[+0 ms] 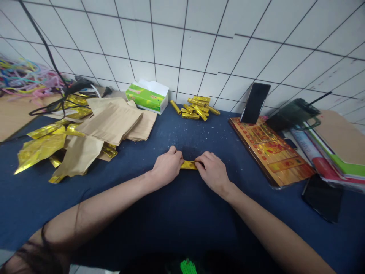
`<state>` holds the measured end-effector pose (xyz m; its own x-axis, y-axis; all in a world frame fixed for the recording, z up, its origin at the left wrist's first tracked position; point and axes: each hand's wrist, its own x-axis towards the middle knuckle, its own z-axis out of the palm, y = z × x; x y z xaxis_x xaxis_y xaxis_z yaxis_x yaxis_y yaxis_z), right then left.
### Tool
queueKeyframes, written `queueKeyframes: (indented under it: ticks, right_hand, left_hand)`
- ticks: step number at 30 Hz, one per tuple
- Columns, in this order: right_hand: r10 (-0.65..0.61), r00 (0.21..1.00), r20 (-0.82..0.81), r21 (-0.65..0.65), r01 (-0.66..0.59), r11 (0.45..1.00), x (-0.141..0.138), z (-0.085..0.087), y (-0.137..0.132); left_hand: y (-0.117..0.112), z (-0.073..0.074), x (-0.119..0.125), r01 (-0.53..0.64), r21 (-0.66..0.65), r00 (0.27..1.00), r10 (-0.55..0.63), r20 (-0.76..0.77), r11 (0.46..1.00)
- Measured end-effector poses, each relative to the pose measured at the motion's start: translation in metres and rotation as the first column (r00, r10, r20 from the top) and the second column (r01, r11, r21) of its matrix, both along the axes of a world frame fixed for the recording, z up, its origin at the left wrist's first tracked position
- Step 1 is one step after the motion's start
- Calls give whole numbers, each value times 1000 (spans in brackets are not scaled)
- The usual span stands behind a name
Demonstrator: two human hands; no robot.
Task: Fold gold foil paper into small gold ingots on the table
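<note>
A narrow roll of gold foil paper (188,164) lies crosswise on the dark blue tabletop, pinched at both ends. My left hand (169,165) is closed on its left end, fingers curled and thumb hidden. At its right end, my right hand (212,170) grips with thumb and fingertips. Only the middle stretch of the roll shows between the hands. Farther back, near the wall, several similar gold foil rolls (197,107) lie in a small heap. To the left, loose gold foil sheets (42,146) lie with brown paper sheets (110,120).
A green tissue pack (148,96) stands by the tiled wall. On the right, a phone (255,102) leans upright on a stack of gold-and-red printed sheets (273,152), beside a dark mug (295,114), books (339,148) and a black flat object (322,198). A black cable (47,49) hangs at left.
</note>
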<state>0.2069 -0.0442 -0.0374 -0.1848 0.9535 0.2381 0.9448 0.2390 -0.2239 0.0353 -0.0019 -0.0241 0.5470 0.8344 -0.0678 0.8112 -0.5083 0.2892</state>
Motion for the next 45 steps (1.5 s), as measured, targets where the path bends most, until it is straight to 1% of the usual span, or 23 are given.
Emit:
queueKeyframes:
  ticks: [5,11,16,21,27,34,38,41,45]
  right_hand:
    - [-10,1000,15,-22,11,1000,0,0,1]
    - [-4,1000,14,-14,4,1000,0,1,0]
    - [11,1000,2,-20,-11,1000,0,1,0]
    - [76,997,0,20,-76,997,4,-1,0]
    - [153,988,-30,46,-152,987,6,-4,-1]
    - [189,980,-64,68,-185,980,4,-3,-2]
    - [218,953,-212,127,-194,973,5,-4,-3]
    - [218,925,-311,168,-173,971,6,-6,-4]
    - [290,902,-319,239,-220,946,7,-6,-5]
  left_hand:
    - [2,-1,0,25,-3,1000,-25,-8,1000]
    - [1,3,-1,49,-37,998,-50,-33,998]
    - [1,4,-3,92,-28,995,-93,-27,995]
    - [3,4,-5,129,-41,991,-130,-12,991]
    - [4,2,-10,206,-17,977,-205,62,978]
    - [3,5,-11,212,-51,976,-209,68,976]
    - [0,6,-14,217,-12,967,-214,135,976]
    - [-1,3,-16,219,61,963,-226,148,974]
    - [-1,-3,-18,234,141,958,-253,135,962]
